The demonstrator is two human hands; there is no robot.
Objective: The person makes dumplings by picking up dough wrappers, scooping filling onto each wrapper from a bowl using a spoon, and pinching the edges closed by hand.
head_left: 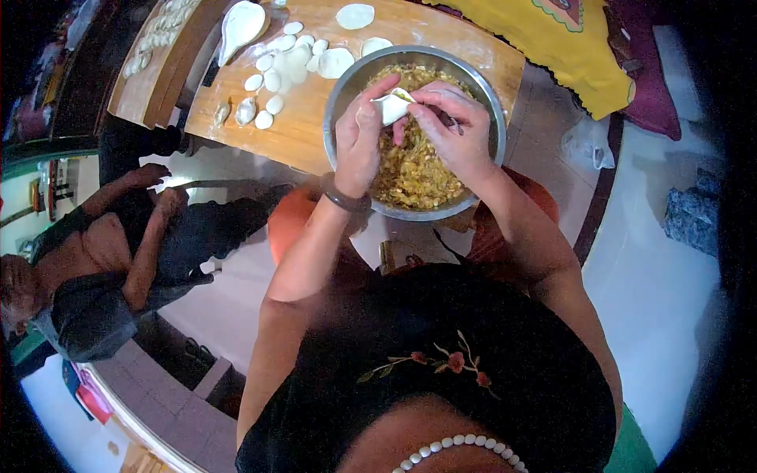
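Observation:
Over a large metal bowl (416, 214), my left hand (359, 140) and my right hand (456, 126) hold a dumpling (391, 107) between them. Its white wrapper is folded over, with a bit of filling showing at the top. The left fingers support it from the side, while the right thumb and fingers pinch its edge. Chopped yellow-brown filling (414, 177) fills much of the bowl below. A dark bracelet (347, 199) circles my left wrist.
On the wooden table (300, 146) lie flat dough rounds (356, 16), several small dough pieces (273, 80), a big dough lump (244, 26) and dumplings (245, 111). A board (162, 35) at left carries rows of dumplings. Another person (98, 272) sits at left. A yellow cloth (544, 47) lies at right.

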